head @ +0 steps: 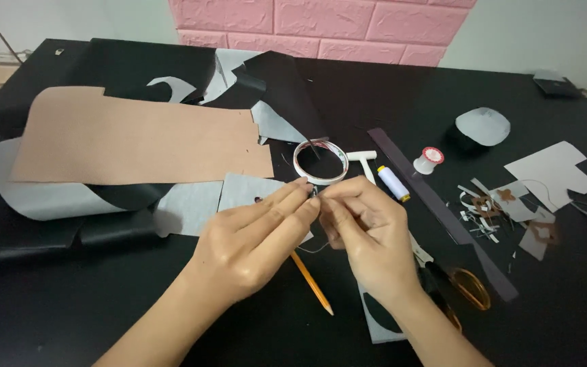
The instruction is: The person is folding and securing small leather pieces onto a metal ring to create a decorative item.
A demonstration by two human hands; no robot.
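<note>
Pinching something tiny between their fingertips, the left hand (pixel 253 238) and the right hand (pixel 365 238) meet over the middle of the black table (pixel 103 306). What they grip is too small to make out, though a thin thread (pixel 315 249) trails down from the pinch, so it looks like fine hand-sewing or threading work that is under way rather than finished. Both hands are closed in a fingertip grip, touching each other at the tips.

Just below the hands an orange pencil (pixel 312 283) lies slanting on the table, and by the right wrist sit scissors with orange handles (pixel 469 288), partly on a grey cut piece (pixel 375 326). Under the left fingers lies a grey sheet (pixel 242 192).

A little beyond the fingertips stands a roll of tape (pixel 320 162), with a white T-shaped tool (pixel 363 162) and a white spool of thread (pixel 393 183) just beside it, and a small red-and-white bobbin (pixel 429 160) farther right. A long dark strip (pixel 436 204) runs diagonally past them. Small cut scraps (pixel 504 207) lie scattered to the right, so a good deal of cutting appears done already.

Farther left, a large tan sheet (pixel 137 143) overlaps black sheets (pixel 144 68), some with shapes cut out. At the back rises a pink brick-pattern wall (pixel 321 24).
</note>
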